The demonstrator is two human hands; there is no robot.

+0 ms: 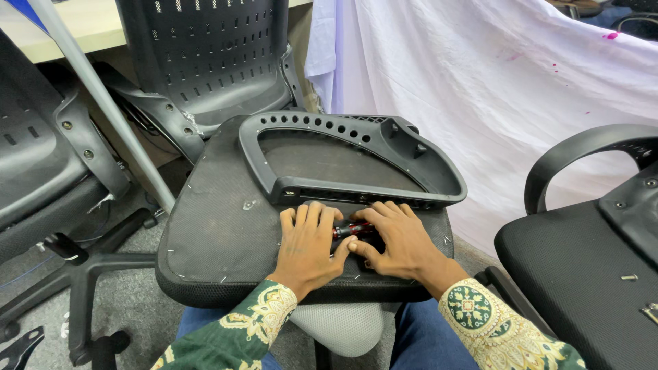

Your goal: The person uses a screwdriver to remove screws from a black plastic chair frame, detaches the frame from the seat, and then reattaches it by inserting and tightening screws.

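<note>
An upturned black chair seat (219,233) lies across my lap, its dusty underside facing up. A black plastic armrest frame (356,154) with a row of holes rests on the far half of it. My left hand (308,247) and my right hand (397,240) lie side by side just in front of the frame's near bar. Between them I grip a small red and black tool (353,229), mostly covered by my fingers. A small screw hole (248,204) shows on the seat left of my left hand.
A black chair back (212,62) stands behind the seat, another chair (41,164) at left with a grey pole (103,103) leaning across. At right a black chair seat (582,267) holds loose screws (628,277). White cloth (493,89) hangs behind.
</note>
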